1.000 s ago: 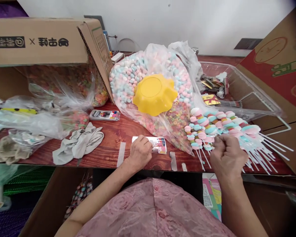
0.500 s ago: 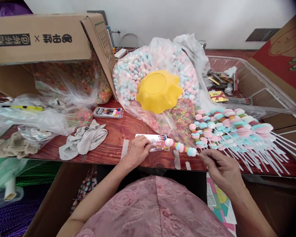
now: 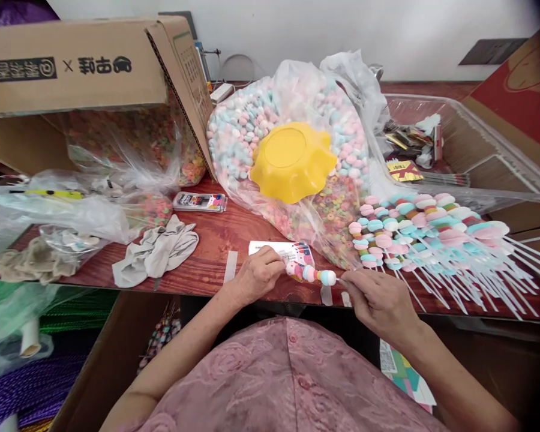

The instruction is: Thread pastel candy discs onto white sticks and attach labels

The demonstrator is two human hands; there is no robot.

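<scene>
My right hand (image 3: pixel 378 300) pinches the white stick of a marshmallow skewer (image 3: pixel 312 274), strung with pink, blue and white pieces and small coloured rings between them. The skewer's tip points left and overlaps a printed packaging bag (image 3: pixel 274 247) lying near the table's front edge; whether it is inside the bag I cannot tell. With fingers closed, my left hand (image 3: pixel 258 277) grips the bag's near edge, right beside the tip. To the right lies a pile of similar marshmallow skewers (image 3: pixel 414 234), their white sticks towards me.
Behind my hands sits a large plastic bag of marshmallows and candy rings (image 3: pixel 247 114), with a yellow scalloped bowl (image 3: pixel 292 162) upside down on it. A cardboard box (image 3: pixel 81 66) stands left, above a grey cloth (image 3: pixel 157 249). At back right is a clear plastic tray (image 3: pixel 472 129).
My right hand has moved left with the skewer, bringing its tip close to my left fingers and over the printed bag. My left hand stays at the bag. The view has shifted slightly.
</scene>
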